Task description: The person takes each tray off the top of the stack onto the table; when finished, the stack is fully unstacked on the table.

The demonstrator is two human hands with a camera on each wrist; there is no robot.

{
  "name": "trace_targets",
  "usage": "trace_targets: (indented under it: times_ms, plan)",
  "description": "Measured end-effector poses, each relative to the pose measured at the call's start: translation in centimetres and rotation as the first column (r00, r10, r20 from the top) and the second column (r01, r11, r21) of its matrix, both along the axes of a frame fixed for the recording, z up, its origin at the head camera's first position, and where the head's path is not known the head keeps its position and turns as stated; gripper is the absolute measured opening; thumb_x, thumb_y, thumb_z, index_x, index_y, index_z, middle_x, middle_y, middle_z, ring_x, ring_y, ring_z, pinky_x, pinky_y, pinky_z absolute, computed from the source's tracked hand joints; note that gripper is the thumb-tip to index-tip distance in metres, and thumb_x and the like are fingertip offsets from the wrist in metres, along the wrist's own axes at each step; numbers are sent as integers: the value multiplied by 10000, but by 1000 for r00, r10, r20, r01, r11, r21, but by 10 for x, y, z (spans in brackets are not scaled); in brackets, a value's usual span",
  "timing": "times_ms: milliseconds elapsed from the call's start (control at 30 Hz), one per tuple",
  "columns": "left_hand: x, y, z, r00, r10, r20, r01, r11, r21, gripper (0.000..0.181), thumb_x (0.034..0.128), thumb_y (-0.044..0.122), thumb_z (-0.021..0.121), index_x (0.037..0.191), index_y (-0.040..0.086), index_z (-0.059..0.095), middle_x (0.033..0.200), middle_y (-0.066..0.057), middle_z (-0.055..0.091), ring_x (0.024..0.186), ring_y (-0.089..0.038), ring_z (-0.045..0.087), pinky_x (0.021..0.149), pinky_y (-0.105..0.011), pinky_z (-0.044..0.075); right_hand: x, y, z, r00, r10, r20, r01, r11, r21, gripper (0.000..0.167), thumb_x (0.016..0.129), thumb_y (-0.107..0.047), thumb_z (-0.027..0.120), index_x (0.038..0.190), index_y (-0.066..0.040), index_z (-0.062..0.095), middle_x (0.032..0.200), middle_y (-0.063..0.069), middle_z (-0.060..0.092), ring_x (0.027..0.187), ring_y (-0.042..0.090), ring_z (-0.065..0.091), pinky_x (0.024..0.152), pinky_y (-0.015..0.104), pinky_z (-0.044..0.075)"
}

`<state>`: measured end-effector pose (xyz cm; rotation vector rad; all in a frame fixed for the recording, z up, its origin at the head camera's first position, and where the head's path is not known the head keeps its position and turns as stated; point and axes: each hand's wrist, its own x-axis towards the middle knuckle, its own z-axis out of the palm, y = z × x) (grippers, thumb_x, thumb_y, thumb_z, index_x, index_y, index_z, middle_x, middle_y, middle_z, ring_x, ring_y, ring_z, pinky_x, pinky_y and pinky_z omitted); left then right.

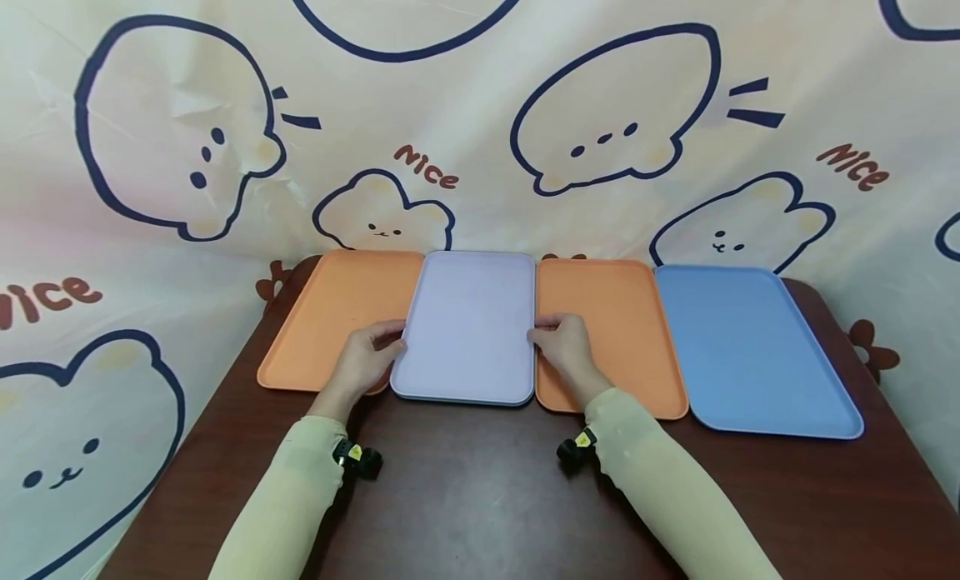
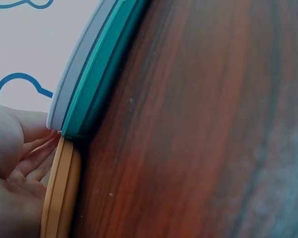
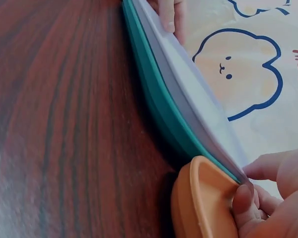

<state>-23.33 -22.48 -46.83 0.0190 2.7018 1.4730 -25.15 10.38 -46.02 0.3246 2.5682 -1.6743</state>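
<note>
In the head view a lavender tray [image 1: 467,322] lies at the middle of the row of trays. Beneath it, the wrist views show a teal tray [image 3: 151,91], stacked closely with it. My left hand [image 1: 365,362] grips the lavender tray's left edge, its thumb at the rim. At the opposite edge my right hand [image 1: 567,352] pinches the rim between thumb and fingers. The left hand is over an orange tray [image 1: 337,301]; the right is over a second orange tray [image 1: 626,334]. How far the fingertips reach under the lavender rim is partly hidden.
A blue tray [image 1: 753,347] lies at the right end of the row. All the trays are on a dark wooden table [image 1: 465,497], near its far edge. Behind hangs a pale cloth [image 1: 480,113] printed with cartoon bears.
</note>
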Motion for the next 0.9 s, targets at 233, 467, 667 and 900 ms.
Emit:
trace_targets:
  times_ms: [233,467,667,900]
  plan:
    - [0,0,0,1000,3,6,-3,1000,16,443,1071,69,633,1508,3,608,1553,-228,599,1503,-393,513,1211,-555,470,-2,1,-1,998,48,-32,-42,983,177,222,931,-144,732,1085,-3,808,1086,164,795,936,237,692,711,252,529]
    - [1,-1,-2,1000,14,6,-14,999,33,413,1088,114,615,1489,18,633,1544,-213,614,1494,-382,523,1206,-551,473,1,4,2,999,30,-24,-25,988,154,194,947,-163,729,1062,-26,805,1037,142,791,878,234,709,711,280,561]
    - [-2,-1,-4,999,1,34,-4,997,77,405,1139,145,523,1519,31,605,1573,-200,590,1505,-383,510,1229,-552,448,2,19,11,996,20,-81,-5,984,178,195,937,-165,715,1034,-24,807,964,140,796,781,205,710,647,225,529]
    - [1,-2,-1,999,-9,40,6,998,69,420,1131,123,522,1535,23,585,1582,-211,577,1506,-391,508,1231,-553,450,6,53,12,998,-23,-63,31,990,136,289,971,-183,678,1191,-21,774,1123,187,788,967,274,740,697,213,547]
